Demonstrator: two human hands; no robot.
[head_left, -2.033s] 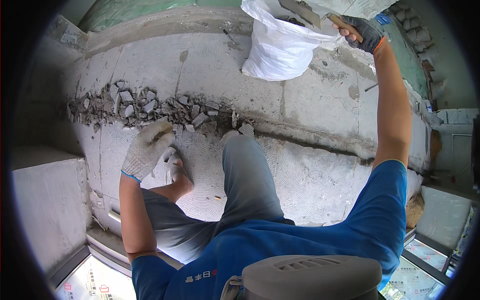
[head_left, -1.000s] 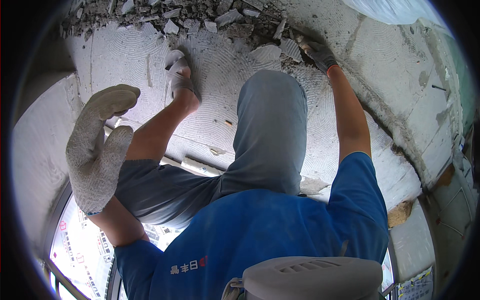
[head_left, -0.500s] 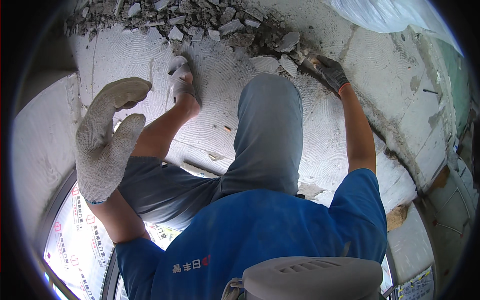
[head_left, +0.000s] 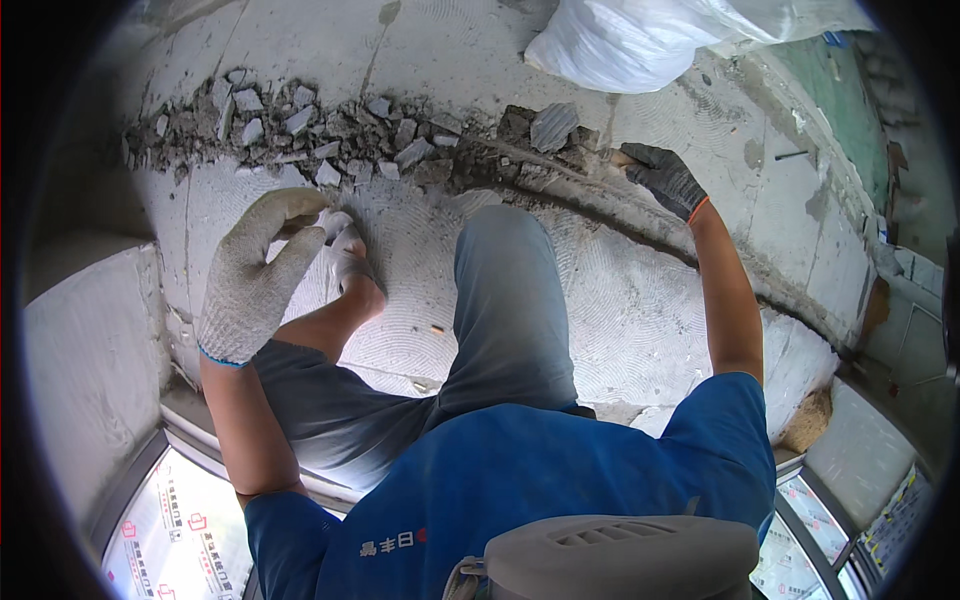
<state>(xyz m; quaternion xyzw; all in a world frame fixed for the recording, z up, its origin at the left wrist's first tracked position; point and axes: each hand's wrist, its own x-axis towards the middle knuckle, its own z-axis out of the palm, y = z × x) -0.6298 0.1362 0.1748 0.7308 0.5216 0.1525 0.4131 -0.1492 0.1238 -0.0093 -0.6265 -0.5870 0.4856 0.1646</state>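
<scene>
My right hand [head_left: 664, 180], in a dark grey glove with an orange cuff, is closed around a tool with a tan handle [head_left: 621, 158]. Most of the tool is hidden, so its kind does not show. It is over the far side of a long groove [head_left: 640, 232] in the combed mortar floor. Left of that hand, a flat grey slab piece [head_left: 555, 127] lies on the rubble [head_left: 350, 140] of broken tile and mortar. My left hand [head_left: 258, 275], in a pale knitted glove, is raised above my left leg, fingers curved apart from the thumb and holding nothing.
A white plastic sack [head_left: 620, 45] lies at the far right. My sandalled foot [head_left: 347, 255] rests on the floor near the rubble, with my bent knee [head_left: 508, 260] in the middle. A low wall [head_left: 95, 340] stands at left. A small dark rod [head_left: 791, 155] lies at right.
The view has tilted farther ahead, showing more of the sack. My right hand has moved from inside the groove to its far side. Pieces beside the groove have shifted. My left hand stays raised.
</scene>
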